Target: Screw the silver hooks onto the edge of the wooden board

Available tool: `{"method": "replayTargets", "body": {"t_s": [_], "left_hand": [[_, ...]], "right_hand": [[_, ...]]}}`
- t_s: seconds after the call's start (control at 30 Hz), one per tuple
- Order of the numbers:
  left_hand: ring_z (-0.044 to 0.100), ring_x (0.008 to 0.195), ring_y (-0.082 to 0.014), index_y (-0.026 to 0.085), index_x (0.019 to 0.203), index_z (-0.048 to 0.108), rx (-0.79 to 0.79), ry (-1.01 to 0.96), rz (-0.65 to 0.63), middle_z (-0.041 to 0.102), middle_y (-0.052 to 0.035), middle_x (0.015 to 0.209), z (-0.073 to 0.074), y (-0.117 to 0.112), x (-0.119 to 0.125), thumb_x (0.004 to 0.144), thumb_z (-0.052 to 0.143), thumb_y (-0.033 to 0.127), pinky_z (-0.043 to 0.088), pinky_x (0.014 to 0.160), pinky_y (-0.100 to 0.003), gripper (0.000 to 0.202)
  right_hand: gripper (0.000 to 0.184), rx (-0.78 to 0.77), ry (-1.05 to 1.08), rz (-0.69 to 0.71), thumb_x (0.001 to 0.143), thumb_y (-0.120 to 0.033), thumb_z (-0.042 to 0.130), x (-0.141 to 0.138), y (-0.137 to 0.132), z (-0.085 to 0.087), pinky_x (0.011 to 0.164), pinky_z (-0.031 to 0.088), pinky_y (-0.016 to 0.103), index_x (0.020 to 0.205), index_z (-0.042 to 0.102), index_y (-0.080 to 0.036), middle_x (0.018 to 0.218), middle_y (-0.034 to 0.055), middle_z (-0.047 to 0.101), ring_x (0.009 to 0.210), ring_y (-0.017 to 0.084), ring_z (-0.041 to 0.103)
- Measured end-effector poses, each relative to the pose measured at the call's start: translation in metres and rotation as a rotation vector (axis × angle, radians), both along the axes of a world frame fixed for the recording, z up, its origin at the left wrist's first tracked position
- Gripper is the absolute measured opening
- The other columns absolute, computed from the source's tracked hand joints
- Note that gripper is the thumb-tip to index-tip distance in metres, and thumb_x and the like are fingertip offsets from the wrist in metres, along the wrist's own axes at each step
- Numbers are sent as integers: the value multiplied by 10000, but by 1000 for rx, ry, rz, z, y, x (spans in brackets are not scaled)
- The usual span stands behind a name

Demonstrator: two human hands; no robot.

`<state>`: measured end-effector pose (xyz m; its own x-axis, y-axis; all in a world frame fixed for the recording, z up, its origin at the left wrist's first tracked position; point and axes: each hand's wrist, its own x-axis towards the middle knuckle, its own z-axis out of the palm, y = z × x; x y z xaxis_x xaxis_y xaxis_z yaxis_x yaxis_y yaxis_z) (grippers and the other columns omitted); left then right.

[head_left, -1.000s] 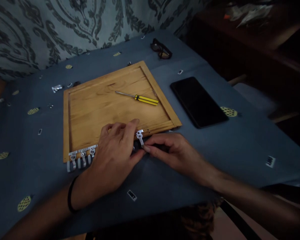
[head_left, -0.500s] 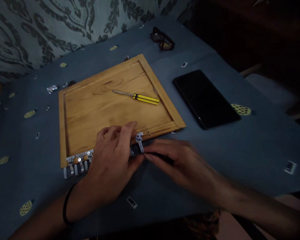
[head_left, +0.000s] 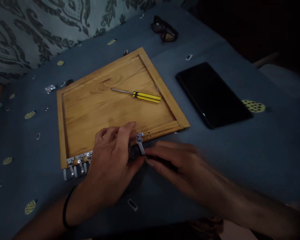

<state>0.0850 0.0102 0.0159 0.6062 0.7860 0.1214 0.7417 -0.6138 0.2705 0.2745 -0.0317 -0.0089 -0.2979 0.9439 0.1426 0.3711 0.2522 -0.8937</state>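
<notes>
A framed wooden board (head_left: 90, 113) lies tilted across the cloth. Small metal hooks (head_left: 79, 163) line its near edge at the left, with screw heads showing on their plates. My left hand (head_left: 112, 160) is curled over that edge, fingers on the wood and thumb below, hiding part of the row. Just right of its fingertips is another metal hook (head_left: 140, 143), beside small holes in the frame. My right hand (head_left: 177, 163) pinches the lower end of this hook, close to my left thumb. On the board rests a yellow and black screwdriver (head_left: 147, 97).
A black tablet (head_left: 213, 95) lies right of the board, and dark-framed glasses (head_left: 164, 29) are behind it. Past the board's left side sits a loose metal piece (head_left: 50, 89). The blue patterned cloth (head_left: 22, 136) meets a patterned fabric (head_left: 57, 26) at the back.
The view has shifted slightly, so the tablet and glasses appear farther right and higher. Both hands keep nearly the same hold around the hook.
</notes>
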Motion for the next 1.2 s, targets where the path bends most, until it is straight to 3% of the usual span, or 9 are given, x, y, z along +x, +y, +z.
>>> {"method": "replayTargets", "body": {"t_s": [0.13,0.37,0.5,0.63,0.97,1.2], "left_hand": [[640,1089,-276,183,1350,432,-4,-7,-8,742,-64,1187,-1,0,-1,790,766,156,457,973,-455,651],[640,1080,-278,190,1359,431,-18,-30,5,743,-59,1178,-1,0,1,802,792,190,457,969,-452,664],[639,1086,-283,198,1372,424,-26,-49,9,742,-60,1173,-2,-1,0,803,793,209,455,974,-453,678],[638,1088,-280,187,1372,428,-6,-57,4,734,-69,1169,-3,-1,0,811,782,216,458,972,-447,664],[627,1092,-278,171,1368,427,9,-48,6,734,-60,1173,-4,-1,0,812,791,215,447,986,-451,667],[610,1143,-291,150,1372,435,0,-30,8,714,-91,1228,-3,-1,0,838,773,238,436,1008,-473,638]], "right_hand": [[178,78,-28,-25,974,-125,574,1,-1,-1,771,596,238,1006,733,-198,897,20,764,802,141,732],[221,418,-335,-108,1014,-148,513,8,-1,0,715,602,318,991,731,-131,947,77,768,819,196,727],[244,549,-435,-20,1016,-132,499,11,8,0,854,623,380,1065,736,-101,1065,98,777,1020,246,704],[258,649,-490,-6,1010,-92,495,14,13,-10,983,595,379,1146,714,-96,1163,91,779,1154,235,683],[248,722,-479,49,1017,-104,508,21,13,-20,990,579,434,1201,675,-109,1236,81,766,1191,265,680],[234,711,-474,65,1019,-141,539,22,15,-20,1000,547,410,1225,651,-125,1236,59,758,1174,238,637]]}}
